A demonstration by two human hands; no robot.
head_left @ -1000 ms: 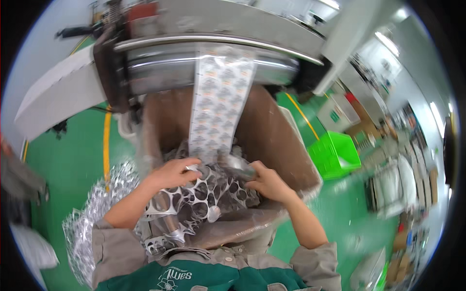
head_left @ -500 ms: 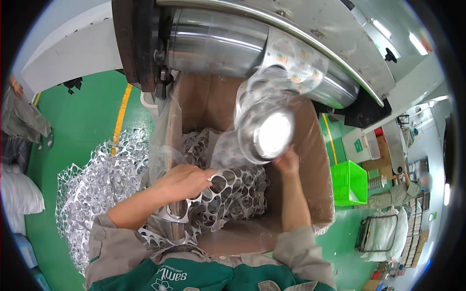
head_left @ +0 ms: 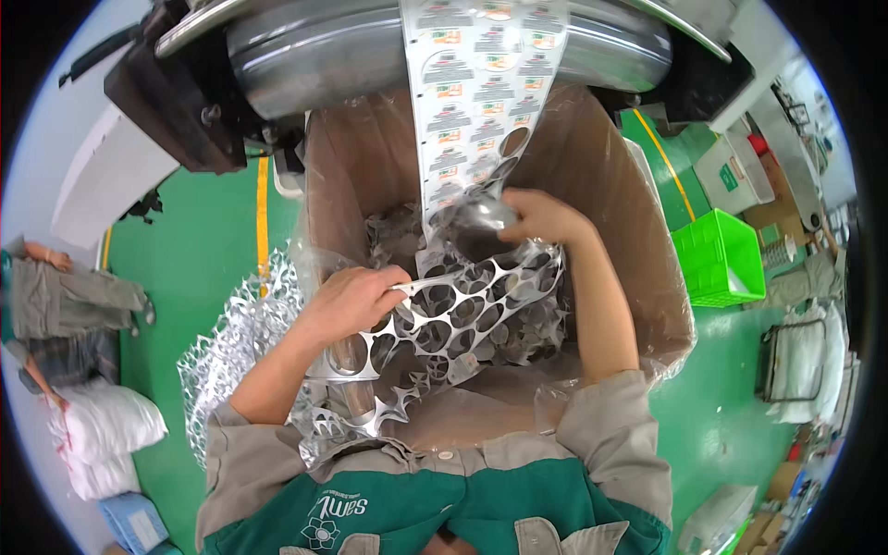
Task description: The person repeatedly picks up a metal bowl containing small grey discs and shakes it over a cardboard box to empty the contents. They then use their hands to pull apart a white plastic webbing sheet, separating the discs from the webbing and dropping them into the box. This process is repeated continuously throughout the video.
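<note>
A printed foil web hangs from the metal roller into a lined brown box. Its lower part is a lattice of punched foil with round holes, stretched between my hands. My left hand is closed, pinching the lattice's edge at the box's left side. Deeper in the box, my right hand has its fingers curled at a silvery round foil piece, just below the printed part. Motion blurs that piece, and I cannot tell whether it is one disc or several. Loose foil pieces lie under the lattice.
The metal roller spans the far side above the brown box. Scrap foil lattice is heaped left of the box. A bright green crate stands to the right. Another person is at the far left beside white sacks.
My right hand has moved farther away and up with the round foil, which has tilted from facing me. More printed web now hangs straight down. The view has shifted, and the lattice is spread wider.
</note>
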